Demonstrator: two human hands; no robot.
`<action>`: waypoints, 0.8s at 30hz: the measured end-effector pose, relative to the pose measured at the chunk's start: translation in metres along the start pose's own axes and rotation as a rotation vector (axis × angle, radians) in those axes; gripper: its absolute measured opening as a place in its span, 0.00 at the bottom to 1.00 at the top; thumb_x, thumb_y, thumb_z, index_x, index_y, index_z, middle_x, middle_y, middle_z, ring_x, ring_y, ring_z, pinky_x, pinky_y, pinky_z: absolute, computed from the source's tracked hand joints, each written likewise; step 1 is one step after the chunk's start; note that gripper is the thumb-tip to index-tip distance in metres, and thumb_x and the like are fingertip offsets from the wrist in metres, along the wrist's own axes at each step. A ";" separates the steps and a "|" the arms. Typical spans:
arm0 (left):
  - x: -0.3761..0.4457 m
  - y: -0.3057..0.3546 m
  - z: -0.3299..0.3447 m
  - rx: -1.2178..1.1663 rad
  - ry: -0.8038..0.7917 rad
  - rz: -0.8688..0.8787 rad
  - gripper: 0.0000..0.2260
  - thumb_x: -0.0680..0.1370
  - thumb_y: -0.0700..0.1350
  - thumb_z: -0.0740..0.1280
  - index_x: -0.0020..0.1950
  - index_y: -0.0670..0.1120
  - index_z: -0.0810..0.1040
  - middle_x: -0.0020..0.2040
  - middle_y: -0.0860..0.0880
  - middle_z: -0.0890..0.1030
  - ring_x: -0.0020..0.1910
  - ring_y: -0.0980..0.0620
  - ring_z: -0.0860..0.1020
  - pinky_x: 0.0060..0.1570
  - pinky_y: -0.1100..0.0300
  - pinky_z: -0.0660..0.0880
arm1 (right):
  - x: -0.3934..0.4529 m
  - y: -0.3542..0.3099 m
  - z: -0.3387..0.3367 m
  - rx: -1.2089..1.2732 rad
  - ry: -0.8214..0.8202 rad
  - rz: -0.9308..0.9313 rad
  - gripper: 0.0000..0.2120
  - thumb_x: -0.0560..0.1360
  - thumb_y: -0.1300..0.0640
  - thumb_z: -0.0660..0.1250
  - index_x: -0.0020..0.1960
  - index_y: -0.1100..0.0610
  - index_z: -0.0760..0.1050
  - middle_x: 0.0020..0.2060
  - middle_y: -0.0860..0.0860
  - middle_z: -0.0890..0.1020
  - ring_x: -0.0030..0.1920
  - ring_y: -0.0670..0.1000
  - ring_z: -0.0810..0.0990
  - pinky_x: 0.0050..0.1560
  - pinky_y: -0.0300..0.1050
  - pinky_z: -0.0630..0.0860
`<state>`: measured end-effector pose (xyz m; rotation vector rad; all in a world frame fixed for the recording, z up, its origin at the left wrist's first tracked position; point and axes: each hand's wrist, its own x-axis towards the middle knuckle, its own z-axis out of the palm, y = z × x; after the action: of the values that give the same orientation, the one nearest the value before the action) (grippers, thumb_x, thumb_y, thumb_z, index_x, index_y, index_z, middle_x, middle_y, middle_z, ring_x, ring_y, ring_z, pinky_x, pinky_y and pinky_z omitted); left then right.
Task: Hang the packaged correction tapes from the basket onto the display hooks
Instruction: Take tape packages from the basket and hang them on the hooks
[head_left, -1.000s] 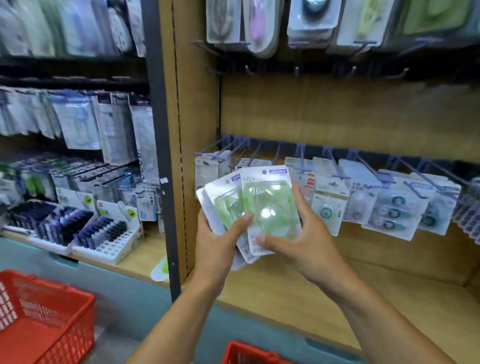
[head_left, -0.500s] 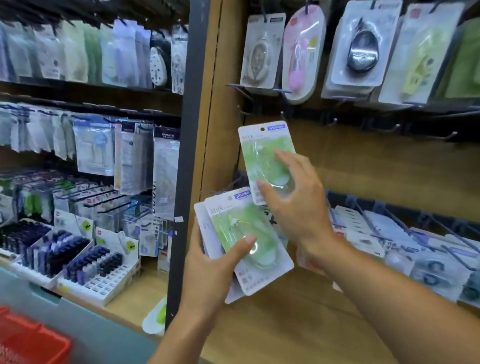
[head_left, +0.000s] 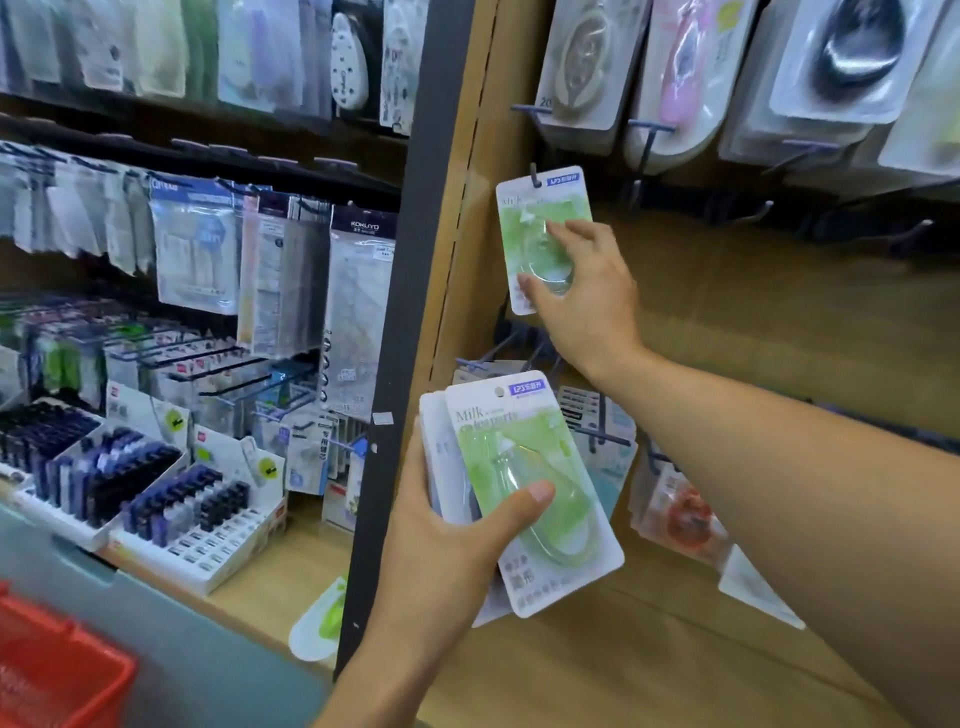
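Head view: the right hand (head_left: 582, 301) holds a green correction tape pack (head_left: 543, 234) up against the wooden back panel (head_left: 753, 322). The thumb lies along the pack's lower left edge and the fingers curl over the clear blister from the right, so the pack is pinched between them. A dark hook (head_left: 535, 176) passes through the hole at the top of the card. Beside the hole sits a blue tab with white lettering too blurred to read, and under it faint grey script that looks like "Milk".

Below the hooked pack, the left hand (head_left: 452, 551) grips a small stack of packs (head_left: 524, 488). Its thumb presses across the front blister and the other fingers are hidden behind the stack, so how they lie cannot be told. The front card reads "Milk" in grey, with a blurred second line beneath, a blue tab at the top right and blurred characters along the bottom. It leans to the left at the top.

Above the hooked pack hang larger blister packs (head_left: 675, 78) holding white, pink and dark tape cases. Below and right of it, more carded packs (head_left: 597, 431) hang on a lower row of hooks. Left of it, past the dark upright post (head_left: 410, 322), clear bags hang in rows, and one bag (head_left: 361, 291) has a dark header reading "KOKUYO". A red basket (head_left: 57, 670) shows far down to the left.
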<state>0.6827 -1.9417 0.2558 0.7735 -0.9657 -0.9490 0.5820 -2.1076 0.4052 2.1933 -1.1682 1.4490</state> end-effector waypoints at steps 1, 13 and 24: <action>0.000 -0.001 -0.001 0.000 -0.004 -0.011 0.39 0.63 0.48 0.80 0.73 0.57 0.74 0.54 0.55 0.88 0.51 0.53 0.87 0.46 0.55 0.86 | 0.002 0.002 0.003 -0.016 -0.017 0.027 0.29 0.76 0.51 0.73 0.75 0.53 0.70 0.72 0.50 0.69 0.68 0.54 0.72 0.70 0.48 0.70; 0.012 -0.010 -0.004 -0.022 -0.037 -0.031 0.37 0.60 0.46 0.80 0.69 0.57 0.77 0.50 0.56 0.88 0.47 0.57 0.87 0.38 0.66 0.82 | 0.068 0.028 0.049 -0.080 -0.174 0.328 0.34 0.76 0.58 0.74 0.78 0.53 0.64 0.80 0.51 0.57 0.76 0.56 0.65 0.73 0.41 0.61; 0.007 -0.015 -0.004 -0.126 -0.008 -0.103 0.32 0.63 0.52 0.85 0.65 0.57 0.79 0.58 0.51 0.87 0.56 0.44 0.86 0.54 0.32 0.81 | -0.016 -0.017 -0.026 0.205 -0.090 0.210 0.19 0.77 0.54 0.71 0.67 0.49 0.78 0.61 0.48 0.80 0.60 0.47 0.79 0.64 0.46 0.76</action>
<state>0.6831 -1.9536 0.2436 0.7187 -0.8705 -1.0927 0.5754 -2.0735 0.4072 2.3517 -1.3717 1.6343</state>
